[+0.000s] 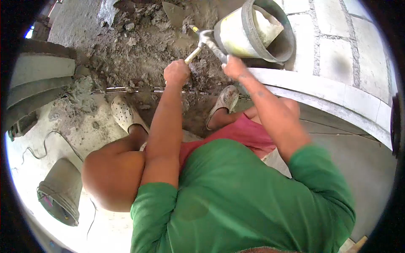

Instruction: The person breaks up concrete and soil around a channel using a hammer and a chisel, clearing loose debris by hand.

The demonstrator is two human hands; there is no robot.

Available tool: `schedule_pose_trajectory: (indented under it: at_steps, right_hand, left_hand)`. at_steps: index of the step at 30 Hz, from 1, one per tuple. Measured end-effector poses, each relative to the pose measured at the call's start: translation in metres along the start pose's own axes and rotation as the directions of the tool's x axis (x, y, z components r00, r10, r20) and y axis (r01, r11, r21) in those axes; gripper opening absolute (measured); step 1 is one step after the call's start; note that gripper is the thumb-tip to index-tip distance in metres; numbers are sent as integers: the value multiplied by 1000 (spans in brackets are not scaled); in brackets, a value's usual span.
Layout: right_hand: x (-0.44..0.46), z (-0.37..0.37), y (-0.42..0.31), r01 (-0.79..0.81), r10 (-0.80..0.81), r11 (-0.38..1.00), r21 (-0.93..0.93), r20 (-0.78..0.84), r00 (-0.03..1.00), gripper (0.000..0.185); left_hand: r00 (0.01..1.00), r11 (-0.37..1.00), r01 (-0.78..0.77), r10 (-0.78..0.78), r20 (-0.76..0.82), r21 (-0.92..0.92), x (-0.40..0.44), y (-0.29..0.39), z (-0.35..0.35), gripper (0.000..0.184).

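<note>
Squatted over churned, wet dirt (135,42), in a green shirt (236,185), red shorts (242,135) and pale clogs (122,113) full of holes. Gripped a pale handle (193,55) in the closed left hand (176,72) at upper centre, above the dirt. Clenched the right hand (234,67), a little further right, around a grey bar (219,53) slanting up and to the left. Held handle and bar angled toward each other, meeting in view at a metal head (205,34), with a small yellow piece (194,28) just beside it. Could not tell, in so small a detail, one tool from two. Had near the right hand, at upper right, a bucket (234,38) lying on its side, with a whitish chunk (266,31) inside. Had a triangular grey blade (173,14) in the dirt at top centre. Worked beside pale blocks (335,55) with rough joints and a white ledge (320,90), both at right. Had a second bucket (63,181) toppled at lower left, near a thin dark cable (45,147).
</note>
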State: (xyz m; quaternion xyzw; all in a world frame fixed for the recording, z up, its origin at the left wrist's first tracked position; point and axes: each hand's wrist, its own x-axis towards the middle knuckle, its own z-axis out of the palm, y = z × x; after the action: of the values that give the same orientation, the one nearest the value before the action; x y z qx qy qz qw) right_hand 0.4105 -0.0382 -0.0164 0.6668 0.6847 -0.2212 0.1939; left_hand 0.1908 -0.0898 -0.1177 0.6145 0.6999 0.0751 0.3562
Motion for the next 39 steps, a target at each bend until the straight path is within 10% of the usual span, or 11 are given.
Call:
schedule_pose_trajectory:
  at_steps: [8,12,15,16,17,18,21,23,28,32,39]
  right_hand:
    - [26,-137,-21,164,-78,941,296,-282,956,44]
    - [32,-203,-78,194,-68,979,60,-803,593,66]
    - [31,-112,-67,338,33,888,311,-777,628,48]
    - [30,-55,-37,44,51,986,159,-547,836,46]
    - [49,22,24,363,-337,923,-125,-714,613,47]
    - [33,41,44,146,-147,989,-23,-93,985,42]
    - [37,-3,31,140,-75,947,-290,224,972,38]
    - [8,-79,-9,-100,99,994,41,41,994,40]
    - [-34,-229,-108,300,-83,909,288,-582,809,46]
    - [-43,-285,-137,540,25,531,653,-649,760,40]
    - [-45,-179,-96,395,-45,560,728,-450,892,36]
  left_hand:
    - [999,999,35,-34,33,-13,4,-6,1,27]
    - [999,999,28,-27,37,-38,6,-9,0,26]
    - [998,999,37,-37,42,-18,4,-8,-3,25]
    - [998,999,34,-34,45,-19,2,-9,-2,25]
    - [998,999,37,-35,59,-22,4,-9,-1,25]
    - [997,999,42,-41,68,-25,6,-10,-1,25]
    - [999,999,42,-42,21,-22,-1,-10,0,25]
    - [991,997,68,-65,119,-25,-2,-4,-5,26]
    - [989,982,-56,80,128,-179,1,-78,54,32]
    - [980,928,188,-201,-7,-322,-53,-35,94,32]
    - [936,808,217,-331,-117,-548,-41,-14,31,36]
